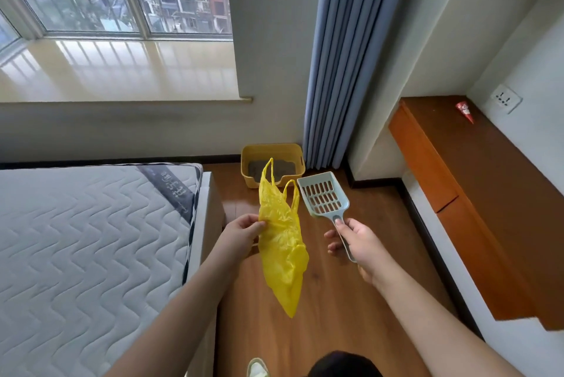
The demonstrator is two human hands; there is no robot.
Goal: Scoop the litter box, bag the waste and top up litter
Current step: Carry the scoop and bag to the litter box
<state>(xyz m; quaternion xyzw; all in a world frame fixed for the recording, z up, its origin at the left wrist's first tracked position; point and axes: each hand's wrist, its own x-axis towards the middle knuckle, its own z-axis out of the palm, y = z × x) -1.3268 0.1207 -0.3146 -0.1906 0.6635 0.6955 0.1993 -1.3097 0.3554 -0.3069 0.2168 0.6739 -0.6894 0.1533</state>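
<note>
A yellow litter box (295, 152) with grey litter inside stands on the wooden floor against the far wall, beside the curtain. My left hand (242, 230) pinches a crumpled yellow plastic bag (282, 242) that hangs down in the air, its handles pointing up. My right hand (361, 244) grips the handle of a pale blue slotted litter scoop (323, 196), whose empty head points toward the litter box. Both hands are well short of the box.
A bare quilted mattress (91, 239) on a bed frame fills the left. A brown wall-mounted desk (476, 193) runs along the right, with a small red wrapper (465, 111) on it. A blue curtain (345, 56) hangs by the box. Wooden floor (351, 300) lies between.
</note>
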